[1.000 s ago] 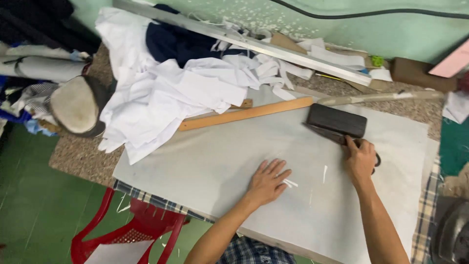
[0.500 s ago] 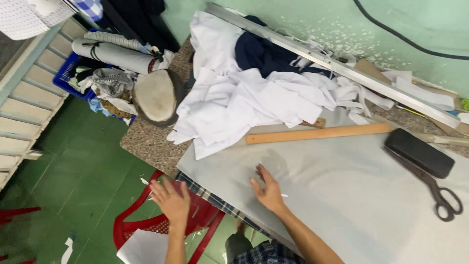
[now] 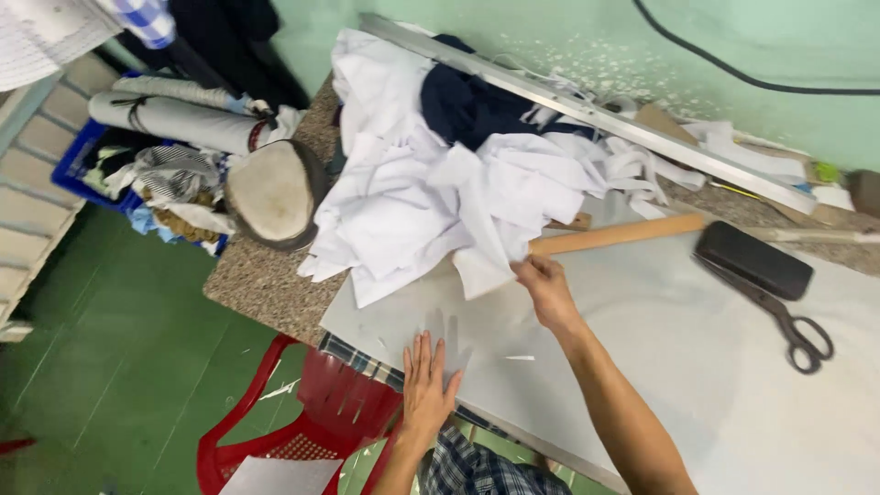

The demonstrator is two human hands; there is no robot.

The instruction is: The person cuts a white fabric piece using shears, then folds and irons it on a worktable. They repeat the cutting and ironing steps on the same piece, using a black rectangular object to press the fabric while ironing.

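Head view: left hand lies flat, fingers spread, on the pale sheet at the worktop's near edge. Right hand w/ fingers pinched on the white cloth pile. Wooden stick just right of those fingers; scissors farther right.

Single head view, steep downward tilt, close over cutting table edge, floor visible left.
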